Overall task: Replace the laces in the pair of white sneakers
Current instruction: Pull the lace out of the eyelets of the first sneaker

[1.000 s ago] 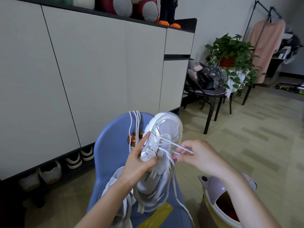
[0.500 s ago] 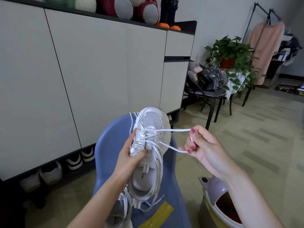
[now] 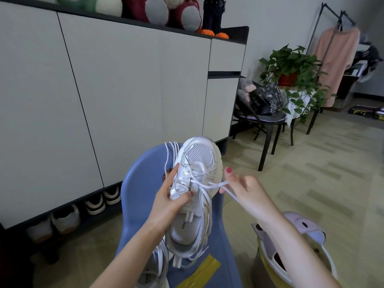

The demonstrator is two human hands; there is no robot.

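My left hand point(image 3: 166, 201) grips a white and silver sneaker point(image 3: 195, 183) by its side, toe pointing away from me, above a blue chair point(image 3: 141, 183). A white lace point(image 3: 209, 185) runs from the lower eyelets out to the right. My right hand point(image 3: 241, 186) pinches that lace between its fingers, close to the shoe's right side, and the lace end hangs down below the fingers. The second sneaker point(image 3: 153, 271) lies on the chair seat under my left forearm, partly hidden. Loose white laces point(image 3: 171, 150) hang over the chair back behind the shoe.
A white cabinet point(image 3: 104, 96) stands to the left with shoes point(image 3: 93, 202) beneath it. A bin with a lilac lid point(image 3: 307, 231) sits at lower right. Behind stand a black chair with a bag point(image 3: 266, 100), a potted plant point(image 3: 291, 67) and a clothes rack point(image 3: 336, 59).
My right hand drew the lace out to the right, then came back in close to the shoe. The sneaker rose slightly and tilted more upright in my left hand.
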